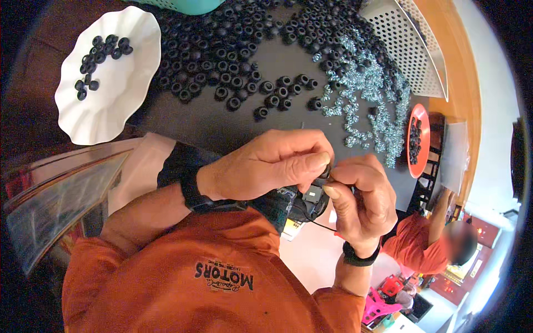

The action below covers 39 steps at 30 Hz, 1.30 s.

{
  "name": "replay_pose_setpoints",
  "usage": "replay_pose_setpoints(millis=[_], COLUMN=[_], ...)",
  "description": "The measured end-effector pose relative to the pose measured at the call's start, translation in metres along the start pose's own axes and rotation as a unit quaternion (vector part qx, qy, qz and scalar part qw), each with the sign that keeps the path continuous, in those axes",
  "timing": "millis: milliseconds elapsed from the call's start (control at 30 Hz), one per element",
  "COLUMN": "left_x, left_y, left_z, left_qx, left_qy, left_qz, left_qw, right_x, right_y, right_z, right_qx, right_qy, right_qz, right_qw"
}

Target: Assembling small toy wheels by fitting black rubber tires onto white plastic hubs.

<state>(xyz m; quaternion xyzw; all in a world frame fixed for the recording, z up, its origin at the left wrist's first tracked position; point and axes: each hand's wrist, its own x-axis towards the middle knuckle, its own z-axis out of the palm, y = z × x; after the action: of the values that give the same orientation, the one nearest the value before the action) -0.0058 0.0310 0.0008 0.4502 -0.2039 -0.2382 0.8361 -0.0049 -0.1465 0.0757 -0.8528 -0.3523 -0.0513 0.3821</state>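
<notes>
My left hand [277,164] and my right hand [363,191] meet above the near edge of the dark table [214,129]. The left thumb and forefinger are pinched on a small dark round piece [326,170], mostly hidden by the fingers. My right thumb and fingers are closed close beside it; whatever they hold is too small to make out. Beyond my hands lies a spread of hollow black round caps [233,69], a few of them loose nearer to me. Small silvery coil springs [366,91] are heaped to the right of the caps.
A white scalloped plate [119,86] with several black caps stands at the left. An orange dish [419,161] of small black parts is at the right. A white perforated basket [397,33] and a teal bowl [186,5] border the far side. Another person [419,241] works at the right.
</notes>
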Motion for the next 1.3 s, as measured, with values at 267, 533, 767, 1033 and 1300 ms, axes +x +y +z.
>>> replay_pose_setpoints(millis=[267,533,767,1033,1300], left_x=[0.000,0.000,-0.001,0.002,0.003], left_y=[0.000,-0.001,0.009,-0.004,-0.003], left_z=[0.001,0.002,0.003,0.003,0.003], left_qx=[-0.001,0.000,0.000,-0.032,-0.023], left_qy=[0.004,0.018,0.026,0.012,0.015], left_qz=[-0.010,-0.003,-0.048,0.005,-0.001], left_qw=[1.000,1.000,0.998,0.999,1.000], right_x=[-0.007,-0.007,-0.010,-0.008,0.001], right_y=[0.003,-0.001,-0.002,0.000,0.002], right_z=[0.000,0.005,0.006,0.000,0.001], right_qx=[-0.010,-0.054,-0.074,-0.092,-0.084], right_qy=[0.013,0.022,0.018,0.001,-0.018], right_qz=[0.010,-0.025,0.019,-0.007,-0.022], right_qw=[1.000,0.998,0.997,0.996,0.996])
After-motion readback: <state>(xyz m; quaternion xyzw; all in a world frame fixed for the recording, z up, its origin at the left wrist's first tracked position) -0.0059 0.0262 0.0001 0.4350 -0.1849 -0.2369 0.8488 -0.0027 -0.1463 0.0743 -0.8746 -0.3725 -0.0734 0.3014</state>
